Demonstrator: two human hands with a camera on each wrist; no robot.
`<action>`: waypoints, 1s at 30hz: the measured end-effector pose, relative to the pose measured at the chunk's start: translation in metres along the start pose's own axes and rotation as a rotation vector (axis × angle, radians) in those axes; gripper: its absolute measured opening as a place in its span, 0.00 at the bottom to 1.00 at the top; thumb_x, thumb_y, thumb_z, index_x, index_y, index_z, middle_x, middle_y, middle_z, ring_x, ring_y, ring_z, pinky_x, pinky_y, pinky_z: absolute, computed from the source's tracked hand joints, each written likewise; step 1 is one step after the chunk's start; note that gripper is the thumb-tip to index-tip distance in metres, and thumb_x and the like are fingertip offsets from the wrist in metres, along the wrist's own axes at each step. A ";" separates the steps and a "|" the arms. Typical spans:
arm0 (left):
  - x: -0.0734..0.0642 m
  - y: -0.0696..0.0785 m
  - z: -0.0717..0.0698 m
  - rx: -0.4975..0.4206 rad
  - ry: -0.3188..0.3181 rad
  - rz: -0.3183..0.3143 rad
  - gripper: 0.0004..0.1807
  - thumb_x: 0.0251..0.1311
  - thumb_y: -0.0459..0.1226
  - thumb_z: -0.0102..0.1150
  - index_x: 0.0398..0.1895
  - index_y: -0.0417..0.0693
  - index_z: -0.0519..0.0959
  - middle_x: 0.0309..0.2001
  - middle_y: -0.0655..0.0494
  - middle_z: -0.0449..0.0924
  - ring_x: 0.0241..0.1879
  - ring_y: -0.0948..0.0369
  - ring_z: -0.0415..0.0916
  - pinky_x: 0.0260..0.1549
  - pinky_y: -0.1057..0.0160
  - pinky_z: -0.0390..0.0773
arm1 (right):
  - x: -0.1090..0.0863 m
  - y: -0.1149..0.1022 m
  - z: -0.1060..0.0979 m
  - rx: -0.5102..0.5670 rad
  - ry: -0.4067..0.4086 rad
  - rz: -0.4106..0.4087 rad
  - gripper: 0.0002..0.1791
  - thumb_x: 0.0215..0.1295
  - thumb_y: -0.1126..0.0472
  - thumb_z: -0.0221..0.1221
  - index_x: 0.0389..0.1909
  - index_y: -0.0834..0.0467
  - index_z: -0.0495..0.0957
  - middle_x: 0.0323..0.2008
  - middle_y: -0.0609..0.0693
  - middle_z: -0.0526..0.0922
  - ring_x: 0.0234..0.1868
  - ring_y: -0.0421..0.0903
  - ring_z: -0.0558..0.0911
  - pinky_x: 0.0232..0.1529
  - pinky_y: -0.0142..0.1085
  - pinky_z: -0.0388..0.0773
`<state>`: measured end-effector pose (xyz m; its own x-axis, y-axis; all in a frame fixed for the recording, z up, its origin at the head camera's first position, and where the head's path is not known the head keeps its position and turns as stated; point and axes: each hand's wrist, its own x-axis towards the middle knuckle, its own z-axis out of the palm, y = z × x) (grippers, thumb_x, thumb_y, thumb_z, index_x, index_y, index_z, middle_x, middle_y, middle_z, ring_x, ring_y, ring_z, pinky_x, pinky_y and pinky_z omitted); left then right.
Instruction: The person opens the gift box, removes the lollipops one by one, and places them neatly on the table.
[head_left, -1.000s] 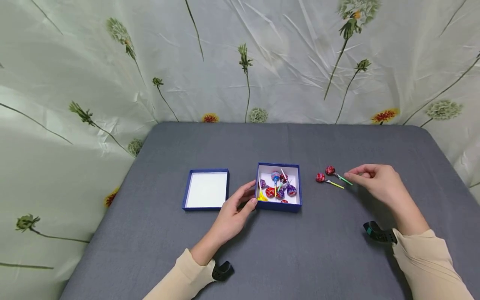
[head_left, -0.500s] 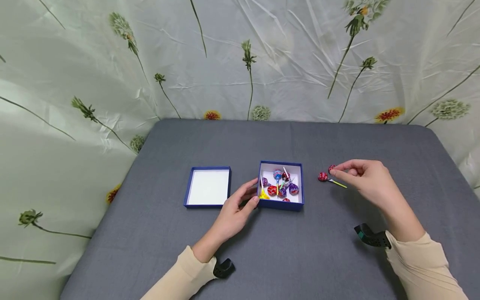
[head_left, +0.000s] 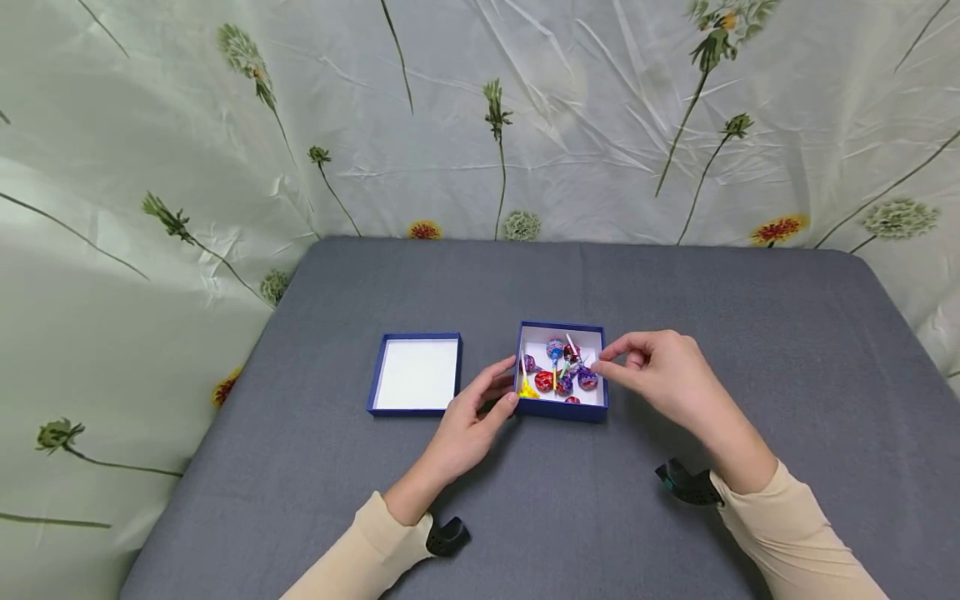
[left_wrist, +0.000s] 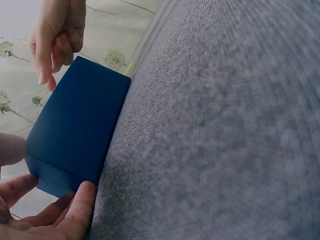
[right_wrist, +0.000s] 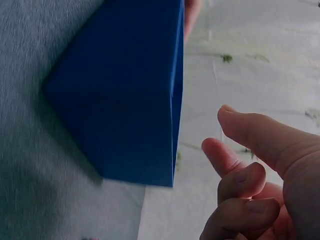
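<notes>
A blue box with a white inside holds several wrapped lollipops, among them a purple one and a red one. My left hand grips the box's near left corner, and the left wrist view shows those fingers against its wall. My right hand hovers at the box's right rim, fingertips over the purple lollipop. In the right wrist view its thumb and forefinger stand apart with nothing visible between them. A yellow-green stick shows past the box in the left wrist view.
The shallow blue lid, white inside, lies left of the box. A grey cloth covers the table. Behind it hangs a pale curtain with printed flowers. The spot where two lollipops lay is hidden behind my right hand in the head view.
My right hand has moved left from the two loose lollipops to the box rim. It touched a green stick one second ago. My left hand stays at the box.
</notes>
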<state>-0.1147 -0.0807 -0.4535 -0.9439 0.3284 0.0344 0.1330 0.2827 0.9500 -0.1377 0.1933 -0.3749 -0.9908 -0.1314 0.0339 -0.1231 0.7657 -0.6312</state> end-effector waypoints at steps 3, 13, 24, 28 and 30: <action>0.000 0.001 0.000 -0.002 0.004 0.015 0.27 0.74 0.44 0.54 0.74 0.63 0.66 0.67 0.53 0.74 0.61 0.55 0.77 0.53 0.62 0.82 | 0.001 -0.008 0.009 -0.026 -0.019 -0.005 0.10 0.57 0.49 0.72 0.31 0.51 0.87 0.15 0.42 0.67 0.17 0.39 0.63 0.18 0.32 0.55; 0.001 0.000 0.000 0.004 0.003 -0.008 0.26 0.74 0.44 0.54 0.73 0.64 0.66 0.67 0.55 0.74 0.61 0.57 0.77 0.53 0.60 0.82 | 0.004 -0.024 0.027 -0.157 -0.046 -0.023 0.11 0.54 0.44 0.72 0.29 0.47 0.88 0.13 0.42 0.70 0.16 0.40 0.67 0.16 0.33 0.58; 0.001 -0.001 0.001 0.001 0.006 0.003 0.27 0.74 0.44 0.54 0.74 0.61 0.66 0.67 0.53 0.74 0.61 0.56 0.77 0.53 0.61 0.83 | 0.007 -0.026 0.035 -0.220 -0.028 -0.053 0.11 0.54 0.46 0.73 0.29 0.48 0.88 0.12 0.42 0.71 0.16 0.40 0.68 0.15 0.34 0.59; 0.001 0.000 0.000 -0.001 -0.001 -0.010 0.26 0.74 0.44 0.53 0.74 0.63 0.66 0.68 0.56 0.74 0.61 0.58 0.77 0.53 0.60 0.82 | 0.008 -0.024 0.037 -0.229 -0.019 -0.061 0.11 0.54 0.47 0.73 0.28 0.49 0.88 0.11 0.41 0.70 0.17 0.40 0.68 0.15 0.33 0.58; 0.001 0.000 0.000 0.002 -0.003 -0.020 0.26 0.74 0.45 0.53 0.74 0.64 0.65 0.68 0.58 0.74 0.62 0.59 0.76 0.54 0.60 0.82 | 0.008 -0.024 0.038 -0.227 -0.013 -0.066 0.10 0.54 0.47 0.73 0.28 0.50 0.88 0.11 0.41 0.69 0.16 0.39 0.67 0.15 0.33 0.57</action>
<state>-0.1154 -0.0799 -0.4533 -0.9455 0.3251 0.0148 0.1150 0.2913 0.9497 -0.1403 0.1500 -0.3889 -0.9795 -0.1928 0.0578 -0.1984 0.8769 -0.4378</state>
